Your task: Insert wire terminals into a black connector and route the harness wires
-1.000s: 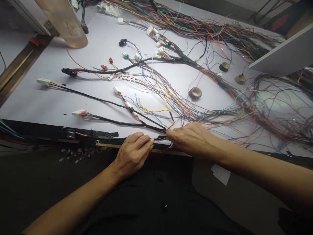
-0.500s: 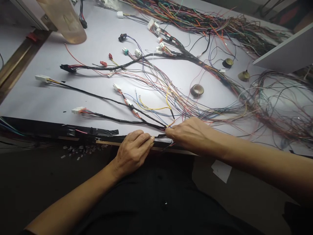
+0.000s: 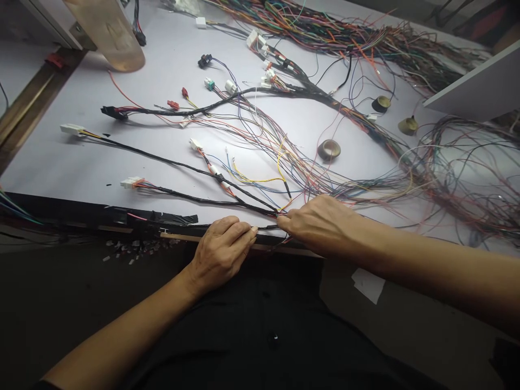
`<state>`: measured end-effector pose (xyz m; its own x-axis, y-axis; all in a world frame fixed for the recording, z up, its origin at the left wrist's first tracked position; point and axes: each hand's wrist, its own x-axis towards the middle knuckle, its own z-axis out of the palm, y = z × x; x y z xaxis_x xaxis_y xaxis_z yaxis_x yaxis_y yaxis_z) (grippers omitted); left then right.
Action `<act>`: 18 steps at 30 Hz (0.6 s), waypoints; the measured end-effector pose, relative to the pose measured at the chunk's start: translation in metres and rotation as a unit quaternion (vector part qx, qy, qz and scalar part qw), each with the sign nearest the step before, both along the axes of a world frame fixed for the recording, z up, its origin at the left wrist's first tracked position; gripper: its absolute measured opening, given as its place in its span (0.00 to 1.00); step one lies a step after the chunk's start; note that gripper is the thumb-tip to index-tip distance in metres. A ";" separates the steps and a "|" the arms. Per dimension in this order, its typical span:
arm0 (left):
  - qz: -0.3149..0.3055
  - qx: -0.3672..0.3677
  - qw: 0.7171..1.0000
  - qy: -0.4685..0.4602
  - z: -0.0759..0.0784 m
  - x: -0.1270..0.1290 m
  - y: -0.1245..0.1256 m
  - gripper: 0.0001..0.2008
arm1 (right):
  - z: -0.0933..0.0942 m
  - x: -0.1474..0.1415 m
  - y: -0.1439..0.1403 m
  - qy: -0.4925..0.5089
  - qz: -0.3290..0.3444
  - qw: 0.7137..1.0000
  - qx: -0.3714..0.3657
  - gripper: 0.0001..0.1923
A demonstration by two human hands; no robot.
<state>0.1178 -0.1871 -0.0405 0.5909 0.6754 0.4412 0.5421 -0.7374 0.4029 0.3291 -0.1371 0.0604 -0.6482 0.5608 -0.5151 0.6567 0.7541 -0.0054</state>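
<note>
My left hand (image 3: 225, 249) is closed at the table's front edge around a thin black-taped wire branch (image 3: 267, 227), which spans the short gap to my right hand (image 3: 317, 222). The right fingers pinch the wires where that branch meets the others; their tips are partly hidden. Two longer black-taped branches run left from this spot, one to a white connector (image 3: 72, 129), the lower one to another white connector (image 3: 132, 182). A short branch with white tape bands ends in a small white connector (image 3: 195, 144). Loose yellow wires (image 3: 260, 179) lie just above the right hand.
Behind lies a thick black-taped harness trunk (image 3: 292, 92). Tape rolls (image 3: 329, 150) sit to the right. A heap of coloured wires (image 3: 325, 32) covers the back; tangled wires (image 3: 459, 179) fill the right. A translucent bottle-like container (image 3: 117, 46) stands back left.
A wider black tape piece beside my right thumb now appears as a thin strand between the hands. My right hand has turned slightly; my left hand stays put.
</note>
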 end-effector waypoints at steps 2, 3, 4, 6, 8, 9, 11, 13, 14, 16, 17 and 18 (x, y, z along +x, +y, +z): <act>0.000 0.001 1.000 0.000 0.000 0.000 0.000 0.16 | 0.001 0.002 -0.001 -0.007 0.004 1.000 0.007 0.06; 0.000 0.003 1.000 0.000 0.001 0.000 0.000 0.16 | 0.001 0.004 -0.001 -0.011 0.006 1.000 0.010 0.07; 0.000 0.005 1.000 -0.002 0.001 0.000 0.000 0.16 | 0.001 0.006 -0.002 -0.016 0.009 1.000 0.013 0.08; 0.000 0.008 1.000 -0.004 0.001 0.001 0.000 0.16 | 0.001 0.010 -0.003 -0.025 0.014 0.999 0.019 0.10; 0.001 0.009 1.000 -0.003 0.000 0.001 0.001 0.16 | 0.001 0.014 -0.004 -0.034 0.010 0.999 0.022 0.11; 0.001 0.010 1.000 -0.002 -0.001 0.002 0.001 0.16 | 0.001 0.015 -0.004 -0.038 0.005 0.999 0.021 0.11; 0.002 0.010 1.000 -0.002 -0.002 0.001 0.001 0.17 | 0.002 0.019 -0.005 -0.038 -0.006 0.999 0.017 0.11; 0.004 0.007 1.000 -0.004 -0.003 0.001 0.001 0.17 | 0.005 0.026 -0.004 -0.028 -0.014 0.999 0.013 0.12; 0.004 0.006 1.000 -0.006 -0.003 0.000 0.001 0.17 | 0.007 0.030 -0.004 -0.015 -0.020 1.000 0.018 0.12; 0.003 0.002 1.000 -0.011 -0.001 0.000 0.000 0.17 | 0.008 0.044 -0.005 0.026 -0.048 0.997 0.058 0.11; 0.004 -0.002 1.000 -0.013 0.002 0.001 0.000 0.16 | 0.008 0.053 -0.006 0.056 -0.072 0.992 0.092 0.11; 0.007 -0.008 1.000 -0.014 0.005 0.001 0.001 0.15 | 0.007 0.063 -0.007 0.090 -0.102 0.982 0.130 0.12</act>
